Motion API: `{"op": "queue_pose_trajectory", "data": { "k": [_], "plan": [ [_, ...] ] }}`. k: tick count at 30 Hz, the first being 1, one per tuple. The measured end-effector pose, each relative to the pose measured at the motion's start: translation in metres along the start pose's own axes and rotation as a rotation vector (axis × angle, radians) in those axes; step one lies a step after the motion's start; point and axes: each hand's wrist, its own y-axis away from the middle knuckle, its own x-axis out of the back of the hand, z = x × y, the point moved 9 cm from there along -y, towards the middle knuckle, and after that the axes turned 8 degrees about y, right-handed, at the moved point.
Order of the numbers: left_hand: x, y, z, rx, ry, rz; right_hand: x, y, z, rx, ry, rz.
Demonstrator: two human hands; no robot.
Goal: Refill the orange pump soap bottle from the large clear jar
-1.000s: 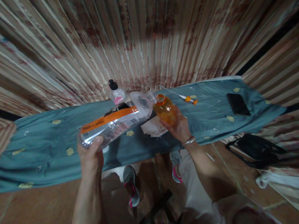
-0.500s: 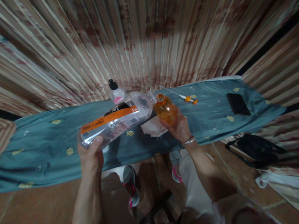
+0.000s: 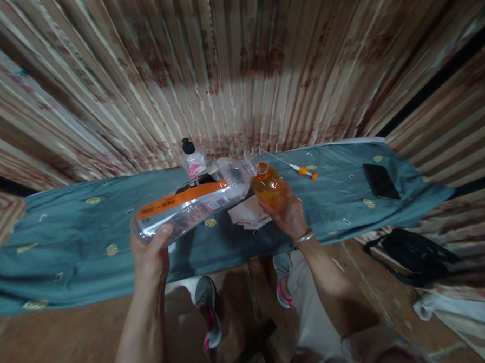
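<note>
The left hand [image 3: 152, 256] grips the clear bottle [image 3: 195, 201] low down, its long axis running rightward to the orange bottle [image 3: 269, 189] clasped in the right hand [image 3: 289, 217].

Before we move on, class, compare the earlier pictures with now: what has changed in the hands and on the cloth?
Only the view shifted; the scene sits slightly lower. Nothing was grasped or released: the left hand still tilts the clear plastic bottle toward the orange bottle in the right hand. The black-topped pump bottle, orange-and-white pump top and phone stayed put.
</note>
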Motion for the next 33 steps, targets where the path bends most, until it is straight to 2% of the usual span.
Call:
{"op": "queue_pose_trajectory", "data": {
  "k": [14,18,25,33],
  "plan": [
    [0.0001,-0.0005,-0.0019,0.024,-0.011,-0.019,-0.0031,0.0040,0.0060,-0.002,0.053,0.021],
    [0.0035,-0.0003,-0.0016,0.017,-0.001,0.008,-0.0036,0.0039,0.0076,-0.022,0.064,0.001],
    [-0.0024,-0.0007,0.0016,0.005,-0.011,-0.032,-0.0010,0.0030,0.0065,-0.042,0.074,0.009],
    [-0.0011,-0.0013,-0.0004,-0.022,-0.043,-0.026,-0.0013,0.0027,0.0073,-0.030,0.092,-0.004]
  ]
}}
